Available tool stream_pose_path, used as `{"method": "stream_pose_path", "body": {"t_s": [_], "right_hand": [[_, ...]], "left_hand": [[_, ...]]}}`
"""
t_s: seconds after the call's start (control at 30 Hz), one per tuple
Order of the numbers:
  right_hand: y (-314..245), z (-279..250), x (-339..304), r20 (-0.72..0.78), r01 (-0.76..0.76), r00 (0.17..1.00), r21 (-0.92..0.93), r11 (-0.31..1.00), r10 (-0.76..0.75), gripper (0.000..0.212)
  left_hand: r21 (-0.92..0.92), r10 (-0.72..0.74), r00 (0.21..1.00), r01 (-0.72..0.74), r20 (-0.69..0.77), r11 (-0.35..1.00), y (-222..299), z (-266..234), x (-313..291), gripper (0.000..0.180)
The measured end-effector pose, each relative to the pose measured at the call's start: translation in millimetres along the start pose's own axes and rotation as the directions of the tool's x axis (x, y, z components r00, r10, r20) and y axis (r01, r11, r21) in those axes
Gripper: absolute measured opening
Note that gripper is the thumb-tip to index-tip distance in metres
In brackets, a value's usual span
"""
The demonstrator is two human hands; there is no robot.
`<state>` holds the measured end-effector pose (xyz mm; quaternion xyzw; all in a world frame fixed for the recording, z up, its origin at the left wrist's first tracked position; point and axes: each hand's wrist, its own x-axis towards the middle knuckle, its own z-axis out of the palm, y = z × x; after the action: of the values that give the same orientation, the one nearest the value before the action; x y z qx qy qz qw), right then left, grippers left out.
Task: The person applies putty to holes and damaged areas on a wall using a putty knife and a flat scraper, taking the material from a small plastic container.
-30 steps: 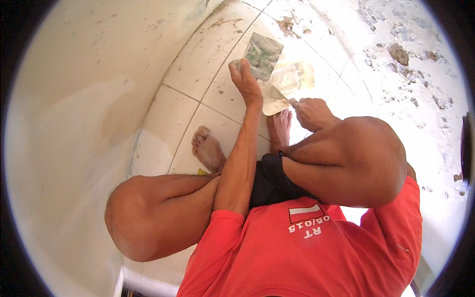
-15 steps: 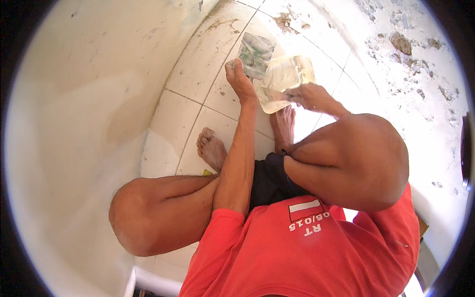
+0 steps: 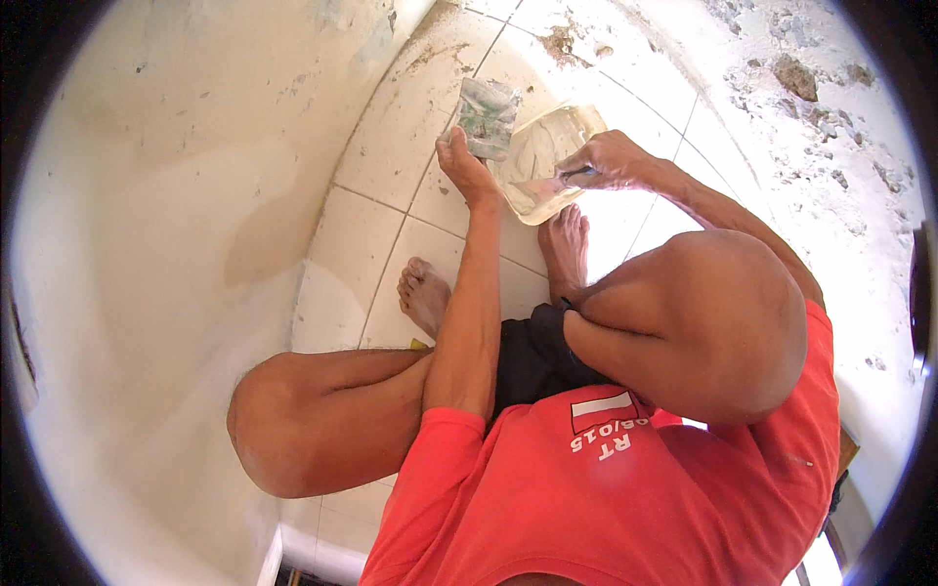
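My left hand (image 3: 467,168) grips the lower edge of a flat rectangular plate (image 3: 489,112), smeared with grey-white paste over green. Beside it, toward the right, a pale yellowish plastic tub (image 3: 589,119) with whitish paste sits on the floor. My right hand (image 3: 614,159) is closed round the dark handle of a putty knife, its fingers covering most of that handle. The putty knife's blade (image 3: 540,188) reaches into the near part of the tub; whether it touches the paste I cannot tell.
My bare feet stand on white floor tiles (image 3: 366,215) just short of the tub. A cream wall (image 3: 147,244) rises close on the left. At the right a rough white wall (image 3: 831,127) has chipped patches. Brown dirt (image 3: 562,44) lies on the far tiles.
The plate and my left hand have shifted slightly left and nearer. My right hand has moved a little farther away, its forearm now showing more, with the putty knife still over the tub.
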<state>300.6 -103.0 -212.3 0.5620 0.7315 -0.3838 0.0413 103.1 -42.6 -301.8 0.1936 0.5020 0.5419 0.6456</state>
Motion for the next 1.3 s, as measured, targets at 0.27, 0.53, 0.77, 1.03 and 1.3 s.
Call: {"method": "stream_pose_path", "body": {"t_s": [0.27,0.53,0.77,1.03,1.3], "right_hand": [[18.6,-17.4,-9.7,-0.003,-0.024,1.0,0.149,0.989,0.024,0.034],[24.5,-22.0,-54.6,-0.045,-0.144,0.978,0.556,0.819,0.202,0.034],[0.9,-51.4,-102.4,-0.232,-0.054,0.926,0.701,0.711,0.298,0.033],[-37.9,-116.4,-96.2,-0.686,0.367,0.703,0.578,0.729,0.19,0.029],[-49.5,-140.8,-82.8,-0.906,0.458,0.409,0.098,0.884,-0.111,0.025]], "left_hand": [[-0.046,-0.05,0.999,0.05,-0.002,0.998,-1.2,-8.3,16.7,0.029],[0.009,-0.145,0.988,0.145,0.044,0.989,12.6,-9.8,18.8,0.024],[0.05,0.073,0.989,-0.08,0.131,0.996,42.8,4.9,13.8,0.019],[-0.073,-0.135,0.897,0.182,0.42,0.981,161.1,75.6,-38.9,0.029],[-0.035,-0.168,0.804,0.227,0.57,0.973,242.6,121.5,-77.2,0.023]]}}
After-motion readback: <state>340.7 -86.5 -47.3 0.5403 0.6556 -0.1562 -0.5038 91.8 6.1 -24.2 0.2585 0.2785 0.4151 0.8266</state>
